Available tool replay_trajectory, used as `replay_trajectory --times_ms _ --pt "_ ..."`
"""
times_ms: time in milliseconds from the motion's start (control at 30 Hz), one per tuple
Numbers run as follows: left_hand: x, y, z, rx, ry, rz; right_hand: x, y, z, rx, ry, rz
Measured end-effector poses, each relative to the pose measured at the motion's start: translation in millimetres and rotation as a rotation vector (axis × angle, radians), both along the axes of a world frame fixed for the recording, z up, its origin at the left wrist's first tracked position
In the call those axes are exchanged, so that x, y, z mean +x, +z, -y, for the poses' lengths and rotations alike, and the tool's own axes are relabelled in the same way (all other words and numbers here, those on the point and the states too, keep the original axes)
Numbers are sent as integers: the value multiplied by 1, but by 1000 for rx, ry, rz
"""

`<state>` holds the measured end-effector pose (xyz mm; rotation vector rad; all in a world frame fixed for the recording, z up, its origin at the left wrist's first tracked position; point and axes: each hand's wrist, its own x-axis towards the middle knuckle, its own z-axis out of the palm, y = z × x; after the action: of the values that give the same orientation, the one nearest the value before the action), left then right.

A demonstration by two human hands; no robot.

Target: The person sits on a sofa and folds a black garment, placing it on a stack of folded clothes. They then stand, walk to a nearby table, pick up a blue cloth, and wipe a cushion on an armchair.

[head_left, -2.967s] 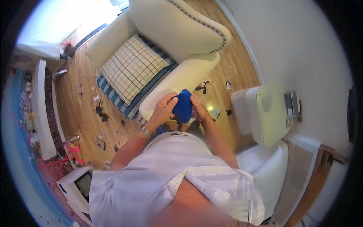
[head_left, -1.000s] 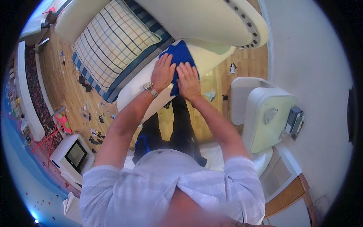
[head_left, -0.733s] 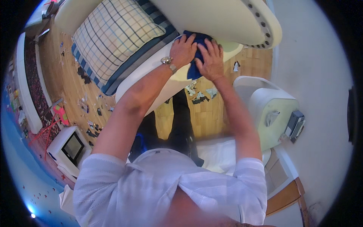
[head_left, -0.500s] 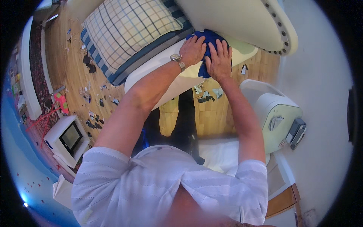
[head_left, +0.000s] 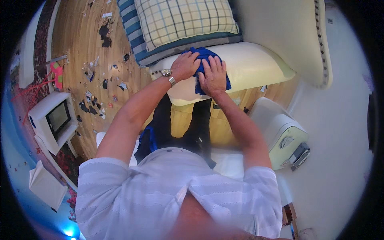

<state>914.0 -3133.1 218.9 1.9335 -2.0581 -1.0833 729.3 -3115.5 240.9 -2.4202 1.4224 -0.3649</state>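
Observation:
A crumpled dark blue cloth [head_left: 205, 58] lies on the cream padded side [head_left: 250, 60] of a bed or couch. My left hand [head_left: 185, 66], with a metal watch [head_left: 167, 73] at its wrist, rests on the cloth's left part, fingers bent over it. Beside it, my right hand [head_left: 213, 77] lies flat on the cloth with its fingers spread. Just beyond my hands are a checked pillow [head_left: 186, 18] and a blue-striped cushion [head_left: 192, 44] under it.
A cream studded headboard [head_left: 280, 36] rises at the far right. Dark and pale scraps [head_left: 105, 36] litter the wood floor [head_left: 78, 44] at left. On the right stands a rounded cream cabinet [head_left: 280, 136] with a small dark box [head_left: 299, 155] on it; a white-framed screen [head_left: 59, 119] is left.
Both hands and the blue cloth have moved left along the cream padded side, away from the studded headboard. The view has shifted too, showing more of that side.

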Motion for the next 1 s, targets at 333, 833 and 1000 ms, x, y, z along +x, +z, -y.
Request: replay_trajectory --times_ms 333,833,1000 --pt "101 -5 -97 -110 148 -121 98 16 -71 79 152 57" --pt "-7 47 -84 -369 -304 -11 -56 1 -106 79 90 57" --pt "-126 37 -12 -434 -369 -42 -147 -5 -63 -14 -238 -2"
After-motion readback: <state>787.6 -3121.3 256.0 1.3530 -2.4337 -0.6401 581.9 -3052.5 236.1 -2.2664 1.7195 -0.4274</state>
